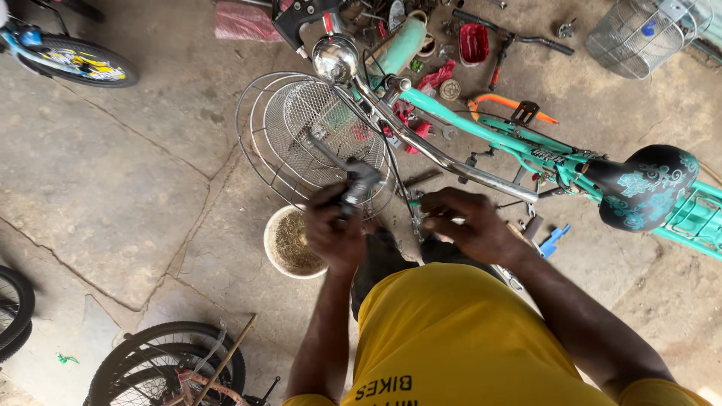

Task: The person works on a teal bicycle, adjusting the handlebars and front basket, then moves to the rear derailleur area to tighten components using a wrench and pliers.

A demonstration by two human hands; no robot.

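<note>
While the teal bicycle [496, 135] stood on the cracked concrete floor [113, 195], its chrome handlebar [451, 162] was seen running across the middle of the view. The left hand [335, 233] was closed around the dark grip and brake lever [359, 188] at the near end of the handlebar, just in front of the wire front basket [301, 139]. The right hand [470, 225] was curled around a small metal part [416, 218] just below the bar, the fingertips pinched on it; what the part was could not be told. A round chrome headlamp [335, 59] was mounted above the basket. A black saddle with teal patterning [643, 186] was seen to the right, well apart from both hands. A white bucket [289, 244] holding straw-coloured material was set on the floor just beside the left hand. Scattered tools and parts, among them a red container [474, 43], were spread beyond the frame, and a second wire basket [639, 34] was placed at the upper right. Spare wheels [162, 365] were laid at the lower left.
</note>
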